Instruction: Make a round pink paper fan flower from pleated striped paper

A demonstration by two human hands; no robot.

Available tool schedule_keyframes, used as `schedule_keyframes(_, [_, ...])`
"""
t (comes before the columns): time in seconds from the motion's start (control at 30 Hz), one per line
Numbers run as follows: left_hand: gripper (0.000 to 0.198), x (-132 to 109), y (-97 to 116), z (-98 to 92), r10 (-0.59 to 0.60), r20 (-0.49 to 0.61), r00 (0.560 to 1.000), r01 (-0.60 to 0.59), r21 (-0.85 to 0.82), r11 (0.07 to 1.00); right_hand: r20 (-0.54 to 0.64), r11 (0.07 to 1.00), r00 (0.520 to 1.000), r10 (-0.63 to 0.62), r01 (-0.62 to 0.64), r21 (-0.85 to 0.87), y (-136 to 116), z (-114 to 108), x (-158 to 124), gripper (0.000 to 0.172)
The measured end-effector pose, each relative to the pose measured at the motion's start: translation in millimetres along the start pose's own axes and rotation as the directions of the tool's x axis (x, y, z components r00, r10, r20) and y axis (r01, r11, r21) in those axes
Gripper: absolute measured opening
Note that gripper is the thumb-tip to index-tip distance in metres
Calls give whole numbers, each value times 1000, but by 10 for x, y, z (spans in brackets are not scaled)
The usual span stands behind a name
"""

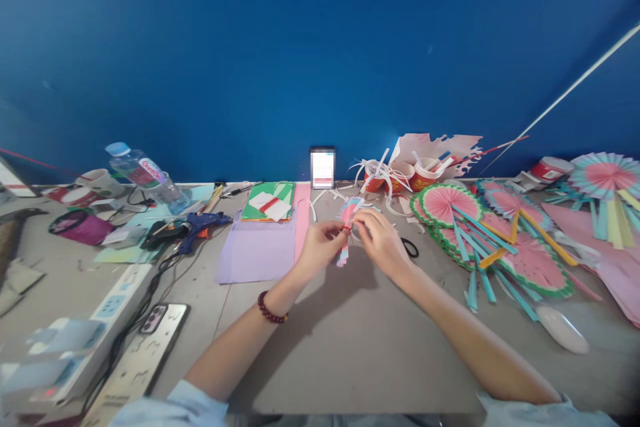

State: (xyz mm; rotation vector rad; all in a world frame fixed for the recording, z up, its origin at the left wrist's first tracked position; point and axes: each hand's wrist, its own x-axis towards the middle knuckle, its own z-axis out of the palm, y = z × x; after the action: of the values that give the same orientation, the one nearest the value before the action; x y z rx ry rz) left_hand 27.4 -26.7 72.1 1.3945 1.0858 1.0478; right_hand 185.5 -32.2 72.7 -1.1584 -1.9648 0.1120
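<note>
A small pleated paper fan (351,207), pink with a light blue edge, is held upright between my two hands over the middle of the table. Something thin and red, like a tie, goes round its narrow waist. My left hand (320,250) pinches the folds at that waist from the left. On the other side, my right hand (384,240) has its fingers closed at the fan near the red tie. The lower folds stick out beneath the fingers. Fingertips partly hide the waist. Just right of my right hand lies a black ring-shaped item (411,248).
Finished watermelon-coloured fans (450,205) are piled on the right, near a white computer mouse (563,329). Paper cups (400,177) with strips stand behind. Leftward are purple sheets (260,253), a blue glue gun (200,230), a bottle (147,173), a power strip (107,320) and a phone (145,360).
</note>
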Motion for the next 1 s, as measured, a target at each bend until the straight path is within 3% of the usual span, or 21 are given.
schedule_keyframes(0.2, [32, 2, -11, 7, -10, 13, 1000, 11, -44, 999, -12, 998, 1000, -24, 24, -55, 1, 22, -12, 22])
schedule_keyframes(0.47, [26, -36, 59, 8, -71, 10, 997, 72, -138, 988, -68, 923, 962, -263, 230, -307, 34, 135, -128, 20])
schedule_keyframes(1.0, [25, -35, 198, -23, -154, 3, 988, 151, -208, 966, -71, 978, 977, -203, 199, -57, 55, 32, -29, 22])
